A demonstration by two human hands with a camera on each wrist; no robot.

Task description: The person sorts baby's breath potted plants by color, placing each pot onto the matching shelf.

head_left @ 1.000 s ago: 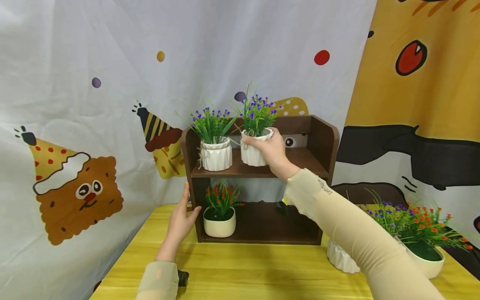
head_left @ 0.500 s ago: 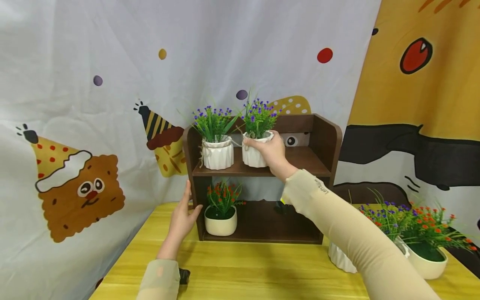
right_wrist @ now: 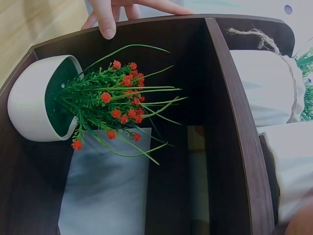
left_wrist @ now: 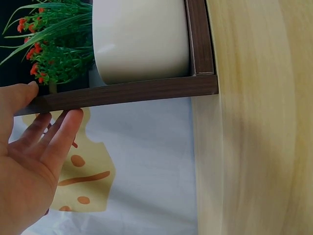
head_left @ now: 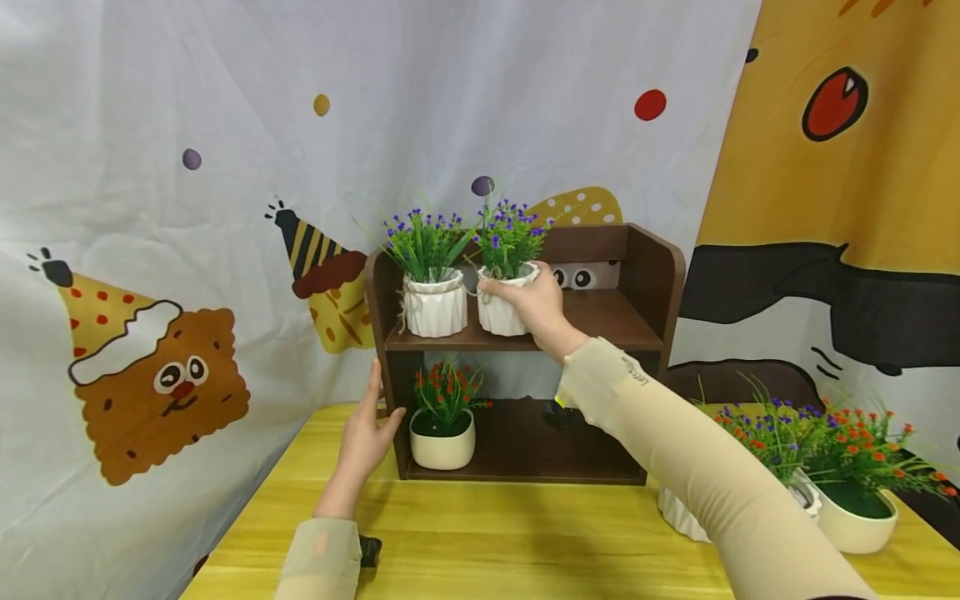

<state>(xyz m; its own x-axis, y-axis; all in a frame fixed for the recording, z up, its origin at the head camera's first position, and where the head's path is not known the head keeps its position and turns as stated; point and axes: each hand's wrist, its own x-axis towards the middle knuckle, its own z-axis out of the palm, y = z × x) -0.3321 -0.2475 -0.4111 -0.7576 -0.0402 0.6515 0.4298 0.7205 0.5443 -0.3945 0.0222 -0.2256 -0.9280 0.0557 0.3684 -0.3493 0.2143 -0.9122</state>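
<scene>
My right hand (head_left: 542,304) grips a white ribbed pot (head_left: 504,321) of purple-flowered artificial plants, held upright at the front of the upper tier of a dark brown shelf (head_left: 600,321). Close to its left, a matching purple-flowered pot (head_left: 435,310) stands on the same tier. My left hand (head_left: 363,442) holds the shelf's left side panel (left_wrist: 122,92), thumb on the inner side and fingers on the outer side. On the lower tier, at the left, sits a cream pot (head_left: 442,443) with red flowers. The right wrist view shows only a blurred bit of my right hand.
The shelf stands on a yellow wood-grain table (head_left: 480,533). At the table's right, partly behind my right sleeve, are a white ribbed pot (head_left: 681,515) with purple flowers and a cream pot (head_left: 862,527) with red ones. A printed cloth (head_left: 225,100) hangs behind.
The pot in my right hand has moved slightly left, closer to the other pot, and a little lower. My left hand has stayed at the side panel.
</scene>
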